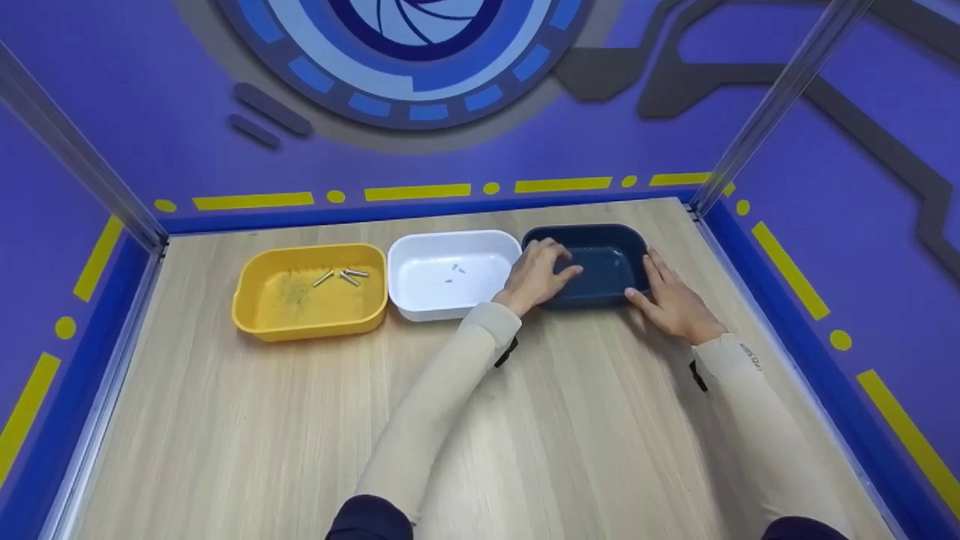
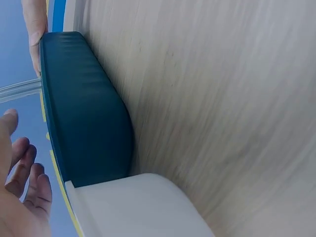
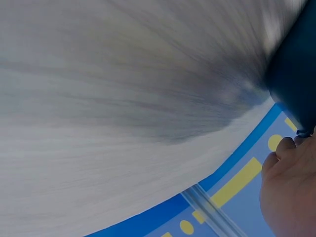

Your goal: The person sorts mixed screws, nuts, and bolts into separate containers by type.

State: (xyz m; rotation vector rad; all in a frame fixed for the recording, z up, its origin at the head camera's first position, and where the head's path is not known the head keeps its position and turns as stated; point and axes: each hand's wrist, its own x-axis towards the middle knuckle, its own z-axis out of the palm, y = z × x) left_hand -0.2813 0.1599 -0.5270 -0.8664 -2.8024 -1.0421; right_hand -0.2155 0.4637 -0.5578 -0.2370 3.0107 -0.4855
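My left hand (image 1: 534, 276) is over the left side of a dark teal plastic bin (image 1: 592, 300), fingers loosely bent and spread. In the left wrist view that hand (image 2: 24, 182) shows nothing between its fingers, apart from the bin's rim. My right hand (image 1: 675, 306) rests against the bin's right end, fingers straight along the outside, thumb at the near right corner. In the right wrist view the right hand (image 3: 291, 182) touches the dark wall. No loose item shows inside this bin, though my left hand covers part of it.
A white bin (image 1: 427, 313) touches the dark one on its left and holds several tiny grey pieces. Farther left, a yellow bin (image 1: 300, 332) holds several metal screws (image 1: 349, 279). The wooden table (image 1: 300, 435) ends at blue-purple panels behind and at both sides.
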